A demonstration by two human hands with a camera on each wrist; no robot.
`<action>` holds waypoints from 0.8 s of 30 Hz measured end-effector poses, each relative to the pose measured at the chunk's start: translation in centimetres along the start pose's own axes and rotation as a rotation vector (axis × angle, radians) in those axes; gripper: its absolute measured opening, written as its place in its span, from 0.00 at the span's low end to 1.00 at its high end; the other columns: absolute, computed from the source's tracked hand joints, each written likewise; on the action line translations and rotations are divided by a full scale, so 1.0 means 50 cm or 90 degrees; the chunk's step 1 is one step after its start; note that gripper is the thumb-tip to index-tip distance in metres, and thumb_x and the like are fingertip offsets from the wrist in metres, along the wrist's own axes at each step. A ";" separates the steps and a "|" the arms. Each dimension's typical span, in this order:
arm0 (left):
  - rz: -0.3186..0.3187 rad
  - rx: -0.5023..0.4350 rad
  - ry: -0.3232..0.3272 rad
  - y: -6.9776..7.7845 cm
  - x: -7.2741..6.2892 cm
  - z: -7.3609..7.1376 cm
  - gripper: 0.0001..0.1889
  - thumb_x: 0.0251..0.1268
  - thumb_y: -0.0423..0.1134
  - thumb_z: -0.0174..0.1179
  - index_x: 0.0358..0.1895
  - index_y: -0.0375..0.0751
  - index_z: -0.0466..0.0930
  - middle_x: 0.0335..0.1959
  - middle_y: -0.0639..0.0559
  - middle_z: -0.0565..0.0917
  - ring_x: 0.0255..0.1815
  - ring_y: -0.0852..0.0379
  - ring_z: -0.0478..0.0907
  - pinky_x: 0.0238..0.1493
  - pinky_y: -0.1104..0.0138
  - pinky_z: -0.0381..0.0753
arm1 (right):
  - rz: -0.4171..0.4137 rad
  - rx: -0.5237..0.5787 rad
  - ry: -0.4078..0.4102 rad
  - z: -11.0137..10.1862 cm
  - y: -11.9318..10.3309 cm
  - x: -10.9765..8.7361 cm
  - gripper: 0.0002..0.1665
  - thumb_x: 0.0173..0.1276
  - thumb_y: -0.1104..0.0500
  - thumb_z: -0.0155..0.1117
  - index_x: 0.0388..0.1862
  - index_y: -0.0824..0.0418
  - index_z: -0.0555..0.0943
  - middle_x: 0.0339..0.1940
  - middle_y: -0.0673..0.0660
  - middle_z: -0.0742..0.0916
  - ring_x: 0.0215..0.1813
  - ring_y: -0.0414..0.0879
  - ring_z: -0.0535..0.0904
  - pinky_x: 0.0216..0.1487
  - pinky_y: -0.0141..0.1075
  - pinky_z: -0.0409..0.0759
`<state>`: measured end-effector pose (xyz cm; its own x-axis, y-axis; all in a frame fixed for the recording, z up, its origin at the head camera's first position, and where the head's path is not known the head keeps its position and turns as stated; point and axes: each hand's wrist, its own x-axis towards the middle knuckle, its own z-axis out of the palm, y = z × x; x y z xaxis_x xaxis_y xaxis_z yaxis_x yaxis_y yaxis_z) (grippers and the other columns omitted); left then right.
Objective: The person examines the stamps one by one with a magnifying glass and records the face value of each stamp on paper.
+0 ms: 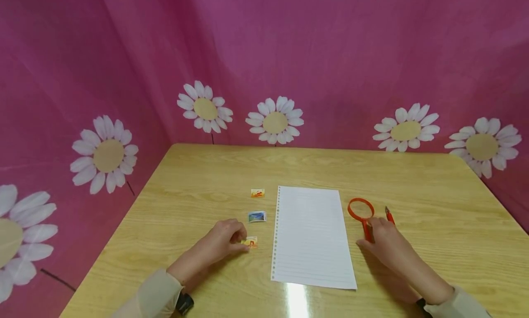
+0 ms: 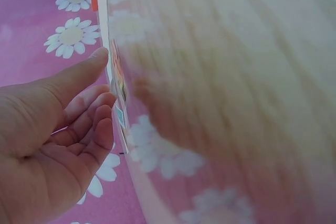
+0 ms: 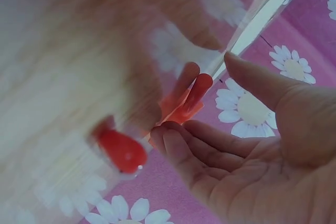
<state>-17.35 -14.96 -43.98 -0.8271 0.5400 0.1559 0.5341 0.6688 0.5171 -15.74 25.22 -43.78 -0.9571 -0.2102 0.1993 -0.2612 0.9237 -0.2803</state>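
Observation:
Three small stamp-like pictures lie in a column on the table. The nearest, a yellow-and-red one [image 1: 251,242], has my left hand [image 1: 226,239] at its left edge, thumb and fingertips apart and the other fingers loosely bent. A blue picture [image 1: 257,216] and another yellow-and-red picture [image 1: 257,193] lie beyond it. My right hand [image 1: 384,239] rests beside the handle of a red magnifying glass [image 1: 361,209]. In the right wrist view the handle [image 3: 197,90] stands between the spread thumb and relaxed fingers. A red pen [image 1: 390,215] lies just past that hand, its tip pointing away.
A lined sheet of paper [image 1: 312,237] with punched holes along its left side lies between the hands. The wooden table [image 1: 198,180] has a glossy, reflecting surface. Behind it hangs a pink cloth [image 1: 330,56] with large daisies.

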 end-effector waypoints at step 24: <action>0.030 0.011 -0.026 -0.006 0.001 0.000 0.09 0.54 0.35 0.71 0.30 0.38 0.79 0.25 0.52 0.77 0.27 0.67 0.70 0.31 0.77 0.71 | 0.019 0.041 -0.049 0.002 0.011 0.010 0.16 0.57 0.66 0.71 0.31 0.71 0.72 0.18 0.53 0.75 0.22 0.43 0.65 0.23 0.34 0.66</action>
<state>-17.54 -15.14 -44.14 -0.7935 0.5910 0.1448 0.5752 0.6508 0.4956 -16.38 25.60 -43.92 -0.9706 -0.2099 0.1175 -0.2381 0.9076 -0.3458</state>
